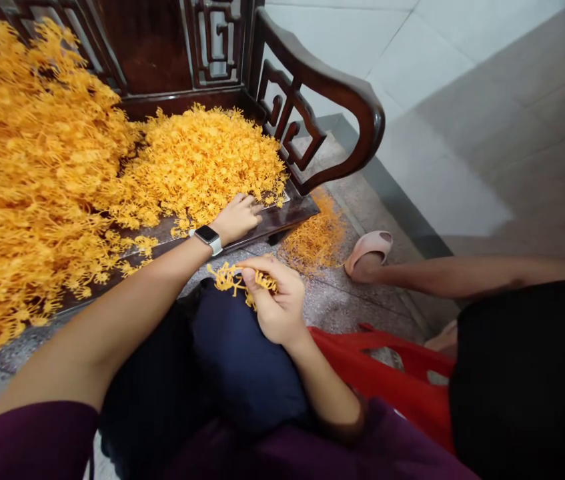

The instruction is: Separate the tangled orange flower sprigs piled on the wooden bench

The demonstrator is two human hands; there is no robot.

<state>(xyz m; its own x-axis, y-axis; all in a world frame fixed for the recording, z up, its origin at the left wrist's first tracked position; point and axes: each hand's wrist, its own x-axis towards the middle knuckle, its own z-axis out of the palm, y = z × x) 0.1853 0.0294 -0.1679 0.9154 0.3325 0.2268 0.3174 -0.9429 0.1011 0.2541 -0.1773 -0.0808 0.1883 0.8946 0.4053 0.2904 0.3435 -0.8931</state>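
My left hand [240, 217], with a watch [207, 235] on its wrist, rests at the front edge of a dark wooden bench, beside a heap of small yellow plastic flower pieces [212, 157]. Its fingers are slightly bent and apart; the fingertips are partly hidden, and nothing shows in them. Above my knee, my right hand [282, 300] is closed on a small bunch of yellow plastic flower pieces [227, 277]. Thumb and forefinger pinch one end, and curly tips poke out to the left and under the fingers.
A taller yellow pile [37, 167] covers the bench's left side. The bench's curved armrest [332, 83] stands at its right end. Orange scraps [317, 237] lie on the floor below. A person's slippered foot [369, 253] and a red plastic stool [387, 380] are at right.
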